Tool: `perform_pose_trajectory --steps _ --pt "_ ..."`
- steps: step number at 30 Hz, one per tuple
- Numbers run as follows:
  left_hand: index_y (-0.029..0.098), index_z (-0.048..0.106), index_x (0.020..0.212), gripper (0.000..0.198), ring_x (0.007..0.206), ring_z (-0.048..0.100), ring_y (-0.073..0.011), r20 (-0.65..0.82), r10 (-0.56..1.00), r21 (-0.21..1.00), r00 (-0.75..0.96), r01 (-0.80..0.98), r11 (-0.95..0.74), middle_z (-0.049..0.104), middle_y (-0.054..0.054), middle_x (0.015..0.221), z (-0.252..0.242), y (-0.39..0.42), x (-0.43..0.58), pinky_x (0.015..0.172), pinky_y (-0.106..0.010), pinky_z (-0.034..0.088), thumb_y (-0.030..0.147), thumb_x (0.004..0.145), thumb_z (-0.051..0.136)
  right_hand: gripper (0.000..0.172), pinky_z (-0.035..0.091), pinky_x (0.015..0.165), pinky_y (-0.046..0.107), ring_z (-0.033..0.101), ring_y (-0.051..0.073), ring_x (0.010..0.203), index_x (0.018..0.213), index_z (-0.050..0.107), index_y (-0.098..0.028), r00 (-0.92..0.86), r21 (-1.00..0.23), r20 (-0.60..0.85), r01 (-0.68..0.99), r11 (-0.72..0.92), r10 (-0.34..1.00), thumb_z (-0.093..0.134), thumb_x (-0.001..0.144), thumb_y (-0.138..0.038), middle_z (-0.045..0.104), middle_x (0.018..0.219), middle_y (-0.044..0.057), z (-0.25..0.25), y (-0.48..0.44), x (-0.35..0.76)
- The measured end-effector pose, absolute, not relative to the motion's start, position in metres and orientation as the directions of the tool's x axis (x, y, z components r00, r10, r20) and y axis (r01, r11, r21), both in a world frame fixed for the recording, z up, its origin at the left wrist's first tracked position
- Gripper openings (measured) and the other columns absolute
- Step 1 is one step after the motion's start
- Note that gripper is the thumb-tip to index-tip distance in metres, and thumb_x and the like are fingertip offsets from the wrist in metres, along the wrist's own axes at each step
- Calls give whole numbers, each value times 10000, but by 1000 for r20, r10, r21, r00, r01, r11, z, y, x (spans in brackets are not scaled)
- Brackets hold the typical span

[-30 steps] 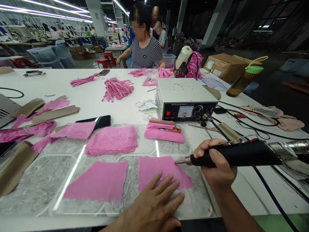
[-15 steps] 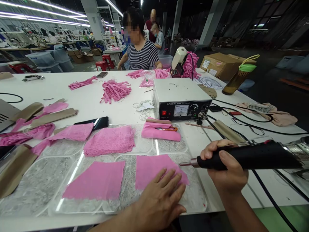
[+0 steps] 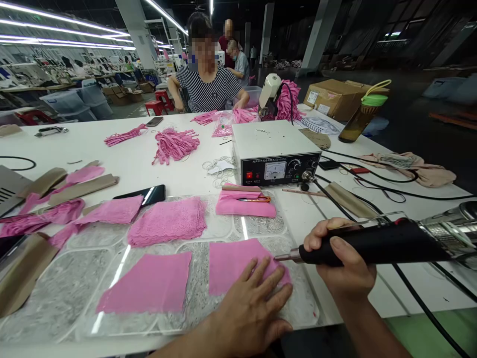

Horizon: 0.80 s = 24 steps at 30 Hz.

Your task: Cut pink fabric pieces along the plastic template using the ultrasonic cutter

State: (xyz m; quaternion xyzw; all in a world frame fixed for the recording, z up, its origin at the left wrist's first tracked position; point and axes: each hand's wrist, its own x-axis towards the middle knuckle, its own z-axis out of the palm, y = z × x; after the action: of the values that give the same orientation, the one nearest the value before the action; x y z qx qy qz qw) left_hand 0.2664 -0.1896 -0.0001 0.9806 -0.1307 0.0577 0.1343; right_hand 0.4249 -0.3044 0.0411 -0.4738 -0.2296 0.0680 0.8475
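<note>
My left hand (image 3: pixel 257 298) lies flat with fingers spread on a pink fabric piece (image 3: pixel 234 266), pressing its right part to a clear mat (image 3: pixel 197 318). My right hand (image 3: pixel 345 263) is wrapped round the black handle of a handheld ultrasonic welder (image 3: pixel 376 247). The metal tip points left and is at the slanted right edge of that piece, close to my left fingers; I cannot tell if it touches. A second pink fabric piece (image 3: pixel 149 283) lies flat to the left. Behind them sit a stack of pink lace-edged pieces (image 3: pixel 169 221) and a folded pink cloth (image 3: pixel 246 206) with orange-handled snips (image 3: pixel 257 199) on it.
The welder's control box (image 3: pixel 279 149) stands behind the mat, with black cables (image 3: pixel 413 293) running along the right. A phone (image 3: pixel 143 195) lies behind the stack. Pink strips (image 3: pixel 175 144) and a bottle (image 3: pixel 361 117) are farther back. A co-worker (image 3: pixel 208 79) is across the table.
The welder's tip has moved slightly left onto the fabric's edge. My left hand stays on the piece, fingers a little more spread. The co-worker has turned toward the table.
</note>
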Motion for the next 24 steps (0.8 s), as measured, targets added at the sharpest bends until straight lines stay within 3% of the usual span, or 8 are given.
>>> perform_pose_trajectory --steps 14,24 --pt "194 428 1435 575 1441 271 -364 149 -246 252 958 -277 -927 375 -85 1539 1 -189 266 1153 -535 290 538 975 456 123 491 489 261 529 102 522 811 571 -205 901 -849 293 91 521 321 643 725 -255 532 709 -17 42 -307 424" --pt "198 426 1439 591 1449 259 -357 163 -251 240 954 -285 -928 382 -86 1535 0 -189 266 1152 -539 297 500 945 540 79 513 489 277 561 119 535 800 580 -210 869 -835 360 137 534 340 646 776 -245 572 715 -8 39 -307 424"
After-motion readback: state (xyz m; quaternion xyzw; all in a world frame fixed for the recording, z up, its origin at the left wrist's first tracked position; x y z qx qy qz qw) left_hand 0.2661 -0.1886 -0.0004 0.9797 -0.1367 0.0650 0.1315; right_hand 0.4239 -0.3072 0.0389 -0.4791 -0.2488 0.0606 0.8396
